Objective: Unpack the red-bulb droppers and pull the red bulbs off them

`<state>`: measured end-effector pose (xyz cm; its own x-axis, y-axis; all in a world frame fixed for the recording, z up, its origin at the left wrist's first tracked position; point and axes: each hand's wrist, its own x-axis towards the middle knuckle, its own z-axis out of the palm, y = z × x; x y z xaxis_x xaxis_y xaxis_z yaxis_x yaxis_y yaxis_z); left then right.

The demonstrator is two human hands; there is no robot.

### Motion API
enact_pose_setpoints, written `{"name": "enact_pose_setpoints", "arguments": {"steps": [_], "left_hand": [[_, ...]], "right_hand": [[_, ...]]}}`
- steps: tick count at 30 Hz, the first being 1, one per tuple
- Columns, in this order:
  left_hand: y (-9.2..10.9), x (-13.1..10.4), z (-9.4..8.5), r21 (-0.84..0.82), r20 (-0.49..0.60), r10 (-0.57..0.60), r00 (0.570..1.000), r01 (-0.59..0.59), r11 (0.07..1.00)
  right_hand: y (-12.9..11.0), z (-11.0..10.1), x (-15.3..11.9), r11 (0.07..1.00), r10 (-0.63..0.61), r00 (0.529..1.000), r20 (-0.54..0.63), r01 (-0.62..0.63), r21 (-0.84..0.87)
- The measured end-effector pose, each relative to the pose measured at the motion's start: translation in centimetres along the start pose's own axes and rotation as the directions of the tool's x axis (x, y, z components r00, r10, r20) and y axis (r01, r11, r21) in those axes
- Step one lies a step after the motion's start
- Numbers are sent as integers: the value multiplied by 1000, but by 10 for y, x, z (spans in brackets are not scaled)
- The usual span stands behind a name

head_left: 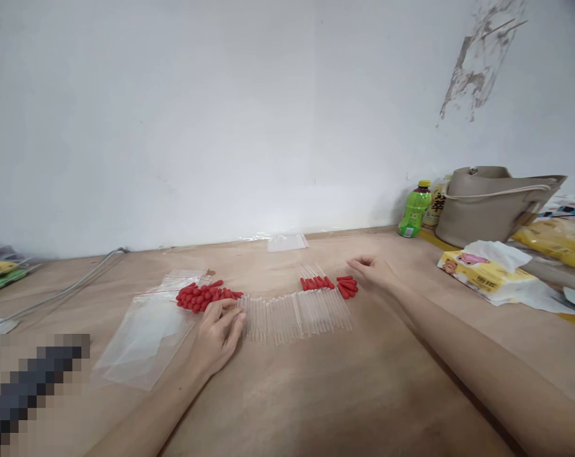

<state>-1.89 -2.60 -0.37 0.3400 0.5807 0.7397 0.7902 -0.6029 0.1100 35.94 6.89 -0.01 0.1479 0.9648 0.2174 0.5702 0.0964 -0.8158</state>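
Observation:
A long row of clear thin tubes (287, 317) lies side by side on the brown surface. At its left end is my left hand (218, 333), fingers curled together over the outermost tubes; whatever they hold is hidden. A heap of red bulbs (199, 298) sits just left of these fingers. Above the right part of the row, several red bulbs (316, 283) lie side by side with thin clear stems pointing to the wall. More red bulbs (348, 287) form a small group beside them. My right hand (370, 270) is pinched just beyond that group, its contents too small to make out.
Flat clear plastic bags (145, 336) lie at the left, and a small bag (287, 242) rests by the wall. A grey cable (85, 276) runs along the left. At the right stand a green bottle (415, 209), a beige bag (487, 206) and a tissue pack (487, 273).

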Motion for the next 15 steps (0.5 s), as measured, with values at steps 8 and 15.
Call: {"name": "enact_pose_setpoints", "arguments": {"steps": [8, 15], "left_hand": [[1, 1, 0, -1, -29, 12, 1000, -12, 1000], [1, 0, 0, 24, -7, 27, 1000, -26, 999]], "right_hand": [[-52, 35, 34, 908, 240, 966, 98, -188, -375], [-61, 54, 32, 884, 262, 949, 174, -164, -437]]}}
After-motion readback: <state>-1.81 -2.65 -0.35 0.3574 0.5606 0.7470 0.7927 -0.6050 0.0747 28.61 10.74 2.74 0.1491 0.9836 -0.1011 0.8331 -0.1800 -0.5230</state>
